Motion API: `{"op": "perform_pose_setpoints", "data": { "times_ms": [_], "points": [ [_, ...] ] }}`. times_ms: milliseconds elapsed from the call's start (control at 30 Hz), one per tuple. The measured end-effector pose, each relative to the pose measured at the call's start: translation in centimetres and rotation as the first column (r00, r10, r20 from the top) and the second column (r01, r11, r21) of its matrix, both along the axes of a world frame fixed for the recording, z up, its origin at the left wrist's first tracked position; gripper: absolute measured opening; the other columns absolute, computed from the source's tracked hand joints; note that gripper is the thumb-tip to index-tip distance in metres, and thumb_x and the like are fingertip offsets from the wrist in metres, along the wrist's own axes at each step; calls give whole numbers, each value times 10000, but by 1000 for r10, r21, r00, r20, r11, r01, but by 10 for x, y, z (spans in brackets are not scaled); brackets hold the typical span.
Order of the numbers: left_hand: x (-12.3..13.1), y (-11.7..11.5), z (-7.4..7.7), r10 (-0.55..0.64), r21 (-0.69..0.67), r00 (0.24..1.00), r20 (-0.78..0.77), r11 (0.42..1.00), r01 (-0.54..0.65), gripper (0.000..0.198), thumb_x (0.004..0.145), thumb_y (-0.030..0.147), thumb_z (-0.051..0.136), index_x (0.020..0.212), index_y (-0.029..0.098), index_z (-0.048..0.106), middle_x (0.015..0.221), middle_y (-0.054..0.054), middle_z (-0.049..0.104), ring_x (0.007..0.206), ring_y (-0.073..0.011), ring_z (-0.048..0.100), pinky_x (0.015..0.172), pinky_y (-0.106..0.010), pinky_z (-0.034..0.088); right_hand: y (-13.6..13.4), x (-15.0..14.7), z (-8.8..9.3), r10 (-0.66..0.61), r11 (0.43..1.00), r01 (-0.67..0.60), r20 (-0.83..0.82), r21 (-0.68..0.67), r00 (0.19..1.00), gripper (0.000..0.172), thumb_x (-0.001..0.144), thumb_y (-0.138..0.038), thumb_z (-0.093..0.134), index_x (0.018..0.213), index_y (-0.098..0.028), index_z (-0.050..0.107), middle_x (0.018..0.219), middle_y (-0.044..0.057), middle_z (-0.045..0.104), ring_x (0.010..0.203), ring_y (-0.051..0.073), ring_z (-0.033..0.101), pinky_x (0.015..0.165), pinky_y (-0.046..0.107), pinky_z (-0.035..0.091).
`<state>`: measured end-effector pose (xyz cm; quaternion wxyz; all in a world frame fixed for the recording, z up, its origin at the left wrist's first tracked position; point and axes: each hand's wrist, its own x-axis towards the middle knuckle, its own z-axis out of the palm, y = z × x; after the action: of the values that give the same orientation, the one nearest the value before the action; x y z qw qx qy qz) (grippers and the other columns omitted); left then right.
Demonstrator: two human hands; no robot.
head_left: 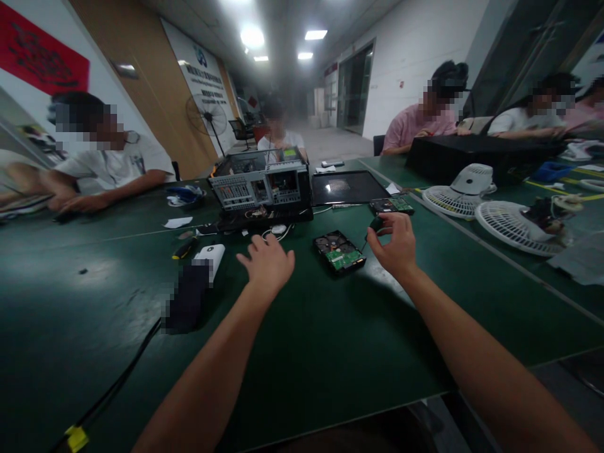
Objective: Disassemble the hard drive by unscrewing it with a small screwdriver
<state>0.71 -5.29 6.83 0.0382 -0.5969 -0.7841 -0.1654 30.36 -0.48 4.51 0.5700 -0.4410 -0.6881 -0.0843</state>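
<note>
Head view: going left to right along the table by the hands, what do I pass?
White box → left hand, open → hard drive, circuit board up → right hand, pinching a small dark tool → nearer white fan grille.

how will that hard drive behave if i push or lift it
The hard drive lies flat and boxy on the table, so it probably slides rather than rolls or tips. It looks rigid, likely heavy for its size. Its circuit board faces up, exposed, so probably fragile there.
</note>
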Motion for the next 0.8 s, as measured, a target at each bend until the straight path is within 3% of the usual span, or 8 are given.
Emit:
{"op": "perform_pose_setpoints", "data": {
  "times_ms": [100,200,300,467,533,667,800],
  "points": [
    [-53,10,9,232,-118,970,69,968,-223,744,864,565,590,1420,110,398,1518,-311,327,1373,-534,406,1044,-806,308,-1,-1,1,-1,1000,1,-1,2,1000,379,854,-263,695,1198,-229,541,1148,94,540,773,180,628,661,383,622],
    [-87,19,8,312,-196,942,122,938,-285,852,837,597,600,1481,110,326,1573,-337,240,1420,-556,339,1019,-810,345,0,-1,0,-9,1000,9,-4,0,1000,380,855,-267,693,1203,-235,544,1156,92,540,780,182,628,671,390,624],
    [-99,23,6,341,-224,929,146,926,-305,883,832,603,599,1493,93,314,1561,-345,268,1405,-553,364,989,-780,406,1,0,-1,-21,1000,21,1,0,1000,382,851,-267,700,1200,-234,550,1143,87,541,778,181,629,665,386,622],
    [-94,21,12,335,-241,936,105,922,-302,897,838,630,582,1492,72,326,1564,-343,272,1397,-539,379,1020,-747,404,2,2,-3,-30,1000,30,4,6,1000,378,853,-268,700,1199,-225,555,1141,93,547,809,190,637,655,374,621],
    [-86,19,18,275,-169,961,37,949,-265,851,852,626,578,1461,71,369,1536,-333,324,1388,-528,388,1030,-737,396,3,2,-3,-24,1000,24,3,7,1000,389,849,-271,701,1206,-225,554,1167,103,555,855,206,646,666,372,626],
    [-49,13,24,30,-91,999,-16,995,-32,595,920,554,547,1298,95,520,1330,-261,548,1254,-429,542,976,-549,506,2,3,-1,-14,1000,15,31,-9,999,398,854,-269,679,1228,-228,547,1173,101,611,905,226,669,739,392,625],
    [11,-3,11,-282,-59,957,71,956,286,405,1020,514,423,1142,169,597,1134,-143,634,1050,-290,644,872,-404,536,1,5,0,-59,998,60,40,-36,997,344,866,-272,655,1193,-226,557,1041,64,654,796,204,674,789,416,602]
  ]
}}
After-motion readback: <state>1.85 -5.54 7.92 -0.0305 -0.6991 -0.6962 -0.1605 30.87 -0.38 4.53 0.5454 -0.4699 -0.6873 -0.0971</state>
